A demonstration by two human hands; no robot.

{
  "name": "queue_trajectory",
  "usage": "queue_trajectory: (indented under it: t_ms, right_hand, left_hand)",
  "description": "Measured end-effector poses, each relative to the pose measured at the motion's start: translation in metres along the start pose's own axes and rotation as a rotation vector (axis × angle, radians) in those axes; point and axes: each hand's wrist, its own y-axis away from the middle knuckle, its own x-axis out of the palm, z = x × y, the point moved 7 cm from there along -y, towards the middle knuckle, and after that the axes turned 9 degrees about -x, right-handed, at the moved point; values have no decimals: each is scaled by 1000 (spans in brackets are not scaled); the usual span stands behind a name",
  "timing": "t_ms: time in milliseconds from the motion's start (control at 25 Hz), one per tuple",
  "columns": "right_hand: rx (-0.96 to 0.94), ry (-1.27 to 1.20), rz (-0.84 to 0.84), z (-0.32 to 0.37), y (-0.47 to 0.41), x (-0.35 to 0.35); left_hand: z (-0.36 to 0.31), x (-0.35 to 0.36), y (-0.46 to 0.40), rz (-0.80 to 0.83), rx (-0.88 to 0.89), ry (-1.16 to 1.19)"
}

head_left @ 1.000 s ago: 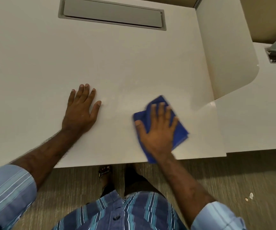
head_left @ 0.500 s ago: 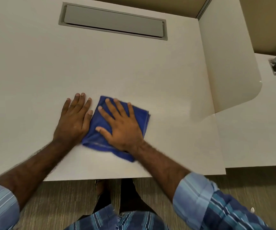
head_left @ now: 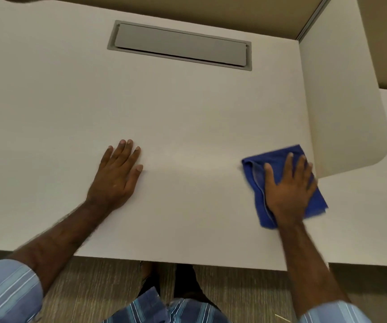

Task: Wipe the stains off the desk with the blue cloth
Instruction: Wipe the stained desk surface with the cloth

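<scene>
The white desk (head_left: 187, 117) fills most of the view. My right hand (head_left: 288, 190) lies flat, fingers spread, on the folded blue cloth (head_left: 254, 167) and presses it onto the desk at the right edge, against the side panel. My left hand (head_left: 118, 176) rests palm down on the bare desktop near the middle, fingers apart, holding nothing. A faint sheen shows on the surface between the two hands. I see no distinct stains.
A grey cable-tray lid (head_left: 179, 45) is set into the desk at the back. A white rounded divider panel (head_left: 341, 108) stands along the right edge, with a neighbouring desk (head_left: 374, 217) beyond. The front edge lies just below my wrists, carpet underneath.
My right hand has slid the blue cloth from beside my left hand across to the right edge of the desk. My left hand has stayed in place.
</scene>
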Motion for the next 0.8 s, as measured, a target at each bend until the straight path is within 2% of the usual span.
queue_trajectory:
  t_ms: [160, 280, 360, 440, 600, 800]
  right_hand:
    - [11, 2, 49, 20, 32, -2]
    - [-232, 22, 69, 94, 59, 4]
    - [-434, -10, 90, 145, 78, 12]
    - [-520, -42, 102, 164, 88, 18]
    - [-467, -72, 65, 118, 70, 16]
    - [-188, 31, 25, 31, -18, 9]
  left_hand:
    - [-8, -4, -3, -32, -3, -16]
    - [-34, -6, -21, -75, 17, 64]
    - [-57, -2, -42, -45, 41, 102]
    - [-73, 8, -63, 21, 46, 92]
    - [-76, 27, -78, 69, 56, 6]
    - [-75, 30, -79, 5, 53, 25]
